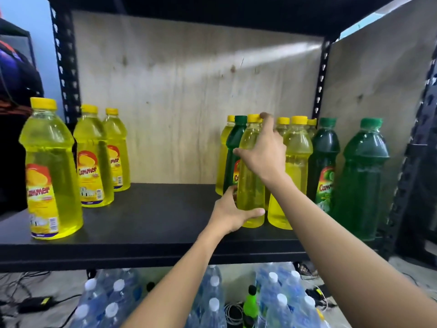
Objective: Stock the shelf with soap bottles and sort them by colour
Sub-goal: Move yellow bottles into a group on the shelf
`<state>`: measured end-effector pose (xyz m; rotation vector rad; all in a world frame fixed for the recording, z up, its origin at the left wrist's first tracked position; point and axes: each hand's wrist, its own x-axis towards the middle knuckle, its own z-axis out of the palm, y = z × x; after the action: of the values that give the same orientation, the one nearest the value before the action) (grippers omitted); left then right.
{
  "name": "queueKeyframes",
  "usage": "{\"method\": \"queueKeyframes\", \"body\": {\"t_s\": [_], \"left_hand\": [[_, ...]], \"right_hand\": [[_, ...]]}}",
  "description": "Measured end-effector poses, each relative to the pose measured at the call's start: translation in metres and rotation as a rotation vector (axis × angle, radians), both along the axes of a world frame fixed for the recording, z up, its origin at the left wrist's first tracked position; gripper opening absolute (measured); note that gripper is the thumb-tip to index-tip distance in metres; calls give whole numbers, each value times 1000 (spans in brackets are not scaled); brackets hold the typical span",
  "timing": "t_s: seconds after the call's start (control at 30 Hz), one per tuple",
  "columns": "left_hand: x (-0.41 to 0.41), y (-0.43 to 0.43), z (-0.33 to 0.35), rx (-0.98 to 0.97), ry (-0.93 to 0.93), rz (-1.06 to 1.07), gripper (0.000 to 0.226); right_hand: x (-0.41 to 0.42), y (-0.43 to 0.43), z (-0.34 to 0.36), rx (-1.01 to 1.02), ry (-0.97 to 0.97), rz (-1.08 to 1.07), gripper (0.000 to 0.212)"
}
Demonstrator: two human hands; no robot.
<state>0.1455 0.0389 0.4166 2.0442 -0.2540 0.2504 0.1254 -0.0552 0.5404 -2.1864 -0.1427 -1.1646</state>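
Water bottles [212,301] lie at lower centre. Above, the left hand [233,213] grips the base and the right hand [264,152] the shoulder of a yellow soap bottle [250,185], standing centre right on the shelf [153,223]. Three yellow bottles [94,157] stand sorted at left; the right cluster mixes in green bottles [364,176], so sorting appears partly done.

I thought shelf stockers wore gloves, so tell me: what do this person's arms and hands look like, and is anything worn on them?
Nothing worn shows. The left hand and right hand are bare: no gloves, rings or watch. The left forearm and right forearm are bare too; no sleeve reaches into view.
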Motion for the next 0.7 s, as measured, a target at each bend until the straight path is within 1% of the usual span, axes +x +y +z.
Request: {"method": "queueKeyframes", "body": {"t_s": [0.1, 0.2, 0.37, 0.53, 0.7], "left_hand": [[-1, 0, -1, 3, -40, -8, 94], [-6, 8, -1, 4, -86, 3, 81], [-8, 58, 5, 10, -157, 67, 77], [18, 118, 16, 112, -188, 171, 82], [63, 156, 20, 66, -163, 188, 75]], "right_hand": [[0, 3, -2, 1, -54, -14, 85], [-4, 11, -2, 7, -106, 10, 85], [-1, 54, 0, 32, -191, 116, 87], [33, 108, 5, 86, -160, 251, 86], [86, 152, 6, 72, -106, 309, 86]]}}
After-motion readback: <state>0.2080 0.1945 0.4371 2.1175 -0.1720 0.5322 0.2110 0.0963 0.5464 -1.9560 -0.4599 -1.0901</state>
